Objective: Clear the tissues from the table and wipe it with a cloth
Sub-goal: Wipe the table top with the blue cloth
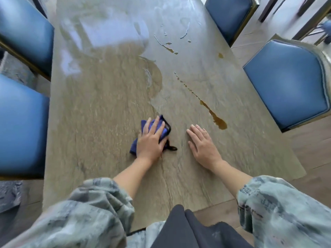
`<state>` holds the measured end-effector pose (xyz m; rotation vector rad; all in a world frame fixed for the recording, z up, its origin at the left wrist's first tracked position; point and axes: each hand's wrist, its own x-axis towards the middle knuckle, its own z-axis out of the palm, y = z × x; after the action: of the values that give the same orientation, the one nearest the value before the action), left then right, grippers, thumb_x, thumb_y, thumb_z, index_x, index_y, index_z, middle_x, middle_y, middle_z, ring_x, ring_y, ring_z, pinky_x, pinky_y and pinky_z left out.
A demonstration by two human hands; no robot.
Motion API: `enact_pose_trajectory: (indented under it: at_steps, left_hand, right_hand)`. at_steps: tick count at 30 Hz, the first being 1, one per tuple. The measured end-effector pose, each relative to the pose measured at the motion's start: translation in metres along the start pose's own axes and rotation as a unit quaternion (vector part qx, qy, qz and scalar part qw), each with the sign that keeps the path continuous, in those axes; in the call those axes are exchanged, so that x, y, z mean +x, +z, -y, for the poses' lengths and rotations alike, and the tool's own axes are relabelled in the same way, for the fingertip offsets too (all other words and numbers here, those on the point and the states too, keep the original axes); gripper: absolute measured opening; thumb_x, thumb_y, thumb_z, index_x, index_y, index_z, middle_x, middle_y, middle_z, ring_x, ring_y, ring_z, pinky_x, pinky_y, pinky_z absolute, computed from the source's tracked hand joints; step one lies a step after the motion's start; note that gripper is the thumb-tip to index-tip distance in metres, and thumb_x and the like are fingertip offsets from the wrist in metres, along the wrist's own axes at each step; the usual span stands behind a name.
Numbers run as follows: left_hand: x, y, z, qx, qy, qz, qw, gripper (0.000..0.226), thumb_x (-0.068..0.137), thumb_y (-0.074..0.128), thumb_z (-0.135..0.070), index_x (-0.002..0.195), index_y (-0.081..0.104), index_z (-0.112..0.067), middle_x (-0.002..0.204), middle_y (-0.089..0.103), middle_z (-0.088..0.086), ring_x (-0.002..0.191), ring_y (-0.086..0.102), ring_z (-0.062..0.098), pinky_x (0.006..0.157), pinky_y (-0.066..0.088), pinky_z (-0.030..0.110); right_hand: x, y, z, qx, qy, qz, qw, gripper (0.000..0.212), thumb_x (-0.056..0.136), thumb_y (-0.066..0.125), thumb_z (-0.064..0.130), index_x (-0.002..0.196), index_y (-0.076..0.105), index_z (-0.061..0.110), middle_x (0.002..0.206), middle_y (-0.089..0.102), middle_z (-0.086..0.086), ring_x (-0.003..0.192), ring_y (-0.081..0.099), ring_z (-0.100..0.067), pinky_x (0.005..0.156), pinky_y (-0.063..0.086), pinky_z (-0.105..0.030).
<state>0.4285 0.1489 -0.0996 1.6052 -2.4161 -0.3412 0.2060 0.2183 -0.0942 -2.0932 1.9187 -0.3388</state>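
Note:
A crumpled blue cloth [165,130] with a dark edge lies on the stone-patterned table [100,108] near the middle front. My left hand [151,140] presses flat on top of it, fingers straight. My right hand [202,143] rests flat on the bare tabletop just to the right of the cloth, fingers stretched out. A brown liquid streak [217,120] runs diagonally up the table from beyond my right fingertips. A wide wet patch [154,76] spreads ahead of the cloth. No tissues are in view.
Blue padded chairs stand around the table: two on the left [21,122] [25,31], one at the right [286,81] and one at the far right corner [229,15]. Small brown droplets [220,55] dot the far right part of the table.

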Motion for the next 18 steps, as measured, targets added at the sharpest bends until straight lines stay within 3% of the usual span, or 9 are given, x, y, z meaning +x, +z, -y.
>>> enact_pose_trajectory:
  at_steps: [2, 3, 5, 7, 9, 11, 15, 17, 18]
  left_hand:
    - [-0.006, 0.007, -0.027, 0.009, -0.091, -0.017, 0.996, 0.057, 0.088, 0.053, -0.048, 0.140, 0.044, -0.026, 0.154, 0.032, -0.002, 0.142, 0.028, 0.029, 0.103, 0.038, 0.050]
    - [-0.011, 0.010, -0.033, 0.015, -0.065, -0.017, 0.998, 0.057, 0.088, 0.053, -0.048, 0.140, 0.044, -0.027, 0.154, 0.032, -0.003, 0.142, 0.028, 0.029, 0.103, 0.038, 0.052]
    - [-0.017, 0.009, -0.026, 0.010, 0.085, -0.011, 0.996, 0.054, 0.088, 0.052, -0.050, 0.137, 0.049, -0.028, 0.153, 0.035, -0.004, 0.141, 0.031, 0.026, 0.104, 0.039, 0.054]
    - [-0.006, 0.005, -0.002, -0.016, 0.234, 0.006, 0.972, 0.049, 0.089, 0.053, -0.050, 0.133, 0.054, -0.028, 0.151, 0.039, -0.005, 0.140, 0.034, 0.024, 0.110, 0.033, 0.051]
    - [0.018, 0.000, 0.018, -0.040, 0.273, 0.028, 0.961, 0.049, 0.089, 0.054, -0.051, 0.132, 0.055, -0.029, 0.151, 0.038, -0.006, 0.140, 0.033, 0.022, 0.115, 0.027, 0.047]
    - [0.042, 0.000, 0.025, -0.046, 0.187, 0.013, 0.981, 0.050, 0.088, 0.051, -0.053, 0.132, 0.055, -0.030, 0.151, 0.038, -0.006, 0.140, 0.033, 0.023, 0.112, 0.031, 0.047]
    - [0.075, 0.007, -0.003, -0.044, -0.105, -0.015, 0.993, 0.052, 0.087, 0.054, -0.051, 0.136, 0.050, -0.033, 0.154, 0.031, -0.007, 0.143, 0.023, 0.025, 0.110, 0.031, 0.051]
    - [0.078, 0.011, -0.027, -0.046, -0.164, 0.000, 0.985, 0.053, 0.089, 0.055, -0.050, 0.138, 0.046, -0.034, 0.157, 0.025, -0.007, 0.145, 0.017, 0.025, 0.112, 0.025, 0.054]
    - [0.074, 0.012, -0.037, -0.040, -0.148, 0.008, 0.988, 0.053, 0.089, 0.053, -0.050, 0.139, 0.045, -0.034, 0.157, 0.024, -0.007, 0.145, 0.017, 0.025, 0.113, 0.023, 0.054]
  right_hand:
    - [-0.003, 0.003, 0.000, 0.007, 0.003, -0.015, 1.000, 0.051, 0.098, 0.034, 0.035, 0.144, 0.041, 0.013, 0.152, 0.035, -0.007, 0.145, 0.023, -0.021, 0.120, 0.015, -0.038]
    - [-0.003, 0.004, 0.000, 0.011, 0.004, -0.024, 1.000, 0.050, 0.098, 0.036, 0.033, 0.143, 0.042, 0.014, 0.152, 0.036, -0.007, 0.144, 0.024, -0.021, 0.119, 0.016, -0.039]
    - [-0.002, 0.005, -0.001, 0.020, 0.002, -0.039, 0.999, 0.048, 0.097, 0.039, 0.031, 0.142, 0.044, 0.014, 0.151, 0.038, -0.006, 0.144, 0.025, -0.020, 0.119, 0.019, -0.039]
    - [-0.002, 0.006, -0.003, 0.027, -0.003, -0.047, 0.999, 0.048, 0.097, 0.042, 0.030, 0.141, 0.046, 0.013, 0.150, 0.039, -0.006, 0.144, 0.026, -0.019, 0.118, 0.019, -0.040]
    - [-0.003, 0.006, -0.004, 0.034, -0.009, -0.054, 0.998, 0.047, 0.097, 0.043, 0.029, 0.140, 0.047, 0.012, 0.150, 0.040, -0.007, 0.143, 0.027, -0.019, 0.118, 0.020, -0.041]
    - [-0.004, 0.006, -0.004, 0.040, -0.009, -0.056, 0.998, 0.047, 0.097, 0.043, 0.029, 0.140, 0.047, 0.011, 0.150, 0.040, -0.007, 0.144, 0.027, -0.019, 0.118, 0.021, -0.042]
    - [-0.002, 0.005, -0.003, 0.038, -0.011, -0.052, 0.998, 0.046, 0.097, 0.044, 0.029, 0.140, 0.047, 0.011, 0.150, 0.039, -0.007, 0.144, 0.026, -0.020, 0.118, 0.020, -0.041]
    - [-0.003, 0.004, -0.003, 0.052, -0.012, -0.051, 0.997, 0.045, 0.097, 0.044, 0.029, 0.139, 0.048, 0.011, 0.150, 0.039, -0.007, 0.144, 0.026, -0.019, 0.118, 0.019, -0.040]
    - [-0.004, 0.004, -0.004, 0.075, -0.011, -0.051, 0.996, 0.044, 0.097, 0.044, 0.028, 0.138, 0.049, 0.011, 0.150, 0.040, -0.007, 0.144, 0.026, -0.019, 0.118, 0.020, -0.040]
